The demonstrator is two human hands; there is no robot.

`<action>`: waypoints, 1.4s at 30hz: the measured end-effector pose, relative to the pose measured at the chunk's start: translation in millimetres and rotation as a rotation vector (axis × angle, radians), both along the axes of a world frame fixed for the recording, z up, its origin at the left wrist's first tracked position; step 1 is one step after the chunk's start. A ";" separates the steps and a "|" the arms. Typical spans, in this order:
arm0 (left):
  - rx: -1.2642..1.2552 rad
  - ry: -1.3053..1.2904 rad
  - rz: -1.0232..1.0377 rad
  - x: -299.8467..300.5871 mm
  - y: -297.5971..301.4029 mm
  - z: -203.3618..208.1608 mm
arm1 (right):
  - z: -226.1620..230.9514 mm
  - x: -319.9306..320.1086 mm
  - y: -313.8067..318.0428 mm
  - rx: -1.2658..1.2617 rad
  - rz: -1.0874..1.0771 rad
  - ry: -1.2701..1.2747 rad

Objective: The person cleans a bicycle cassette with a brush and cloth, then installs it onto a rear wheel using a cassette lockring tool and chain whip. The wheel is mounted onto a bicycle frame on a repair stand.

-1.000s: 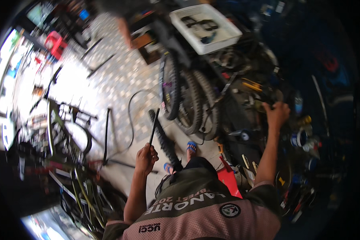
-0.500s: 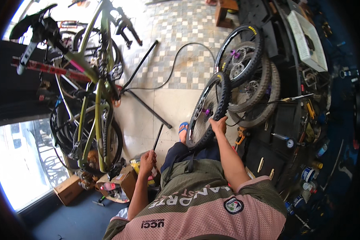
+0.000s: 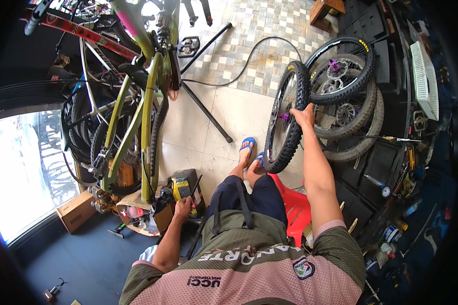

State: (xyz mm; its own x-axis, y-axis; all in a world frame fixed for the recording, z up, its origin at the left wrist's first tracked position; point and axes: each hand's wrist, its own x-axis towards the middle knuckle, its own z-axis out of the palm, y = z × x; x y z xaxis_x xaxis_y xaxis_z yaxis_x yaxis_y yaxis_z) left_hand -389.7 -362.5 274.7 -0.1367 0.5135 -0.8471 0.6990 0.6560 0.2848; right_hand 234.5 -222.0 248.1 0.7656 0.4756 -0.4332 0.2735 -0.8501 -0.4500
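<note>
My right hand (image 3: 304,116) grips the knobby tyre of a bicycle wheel (image 3: 295,133) with a purple hub. The wheel stands tilted in front of me, right of my feet, beside other wheels. Low on the left, my left hand (image 3: 183,207) is closed around a thin black rod (image 3: 197,185) that points up and away. Its lower end is hidden in the fist. Farther left, a green bicycle frame (image 3: 150,104) is held up over black stand legs (image 3: 207,113); no wheel shows at its lower end.
Several wheels (image 3: 364,76) lean at the right beside black boxes. A red plastic chair (image 3: 294,208) is close behind my right side. Boxes (image 3: 76,209) and a yellow-black package (image 3: 184,184) stand at the left. A dark cable (image 3: 249,65) crosses the tiled floor.
The wheel in my right hand has moved away from my legs, up and to the right. My left hand still holds the rod, now lower. The whole view has shifted, showing both feet and the chair.
</note>
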 end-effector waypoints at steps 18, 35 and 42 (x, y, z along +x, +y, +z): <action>0.033 -0.114 0.692 -146.8 -280.5 19.0 | -43.9 -148.4 -198.6 0.515 0.069 0.790; 0.778 -0.682 1.034 -348.3 -112.7 118.4 | 48.8 -378.7 -257.3 0.366 0.600 0.718; 0.693 -0.901 0.804 -464.2 20.3 143.9 | 87.8 -521.6 -230.5 0.175 0.509 0.713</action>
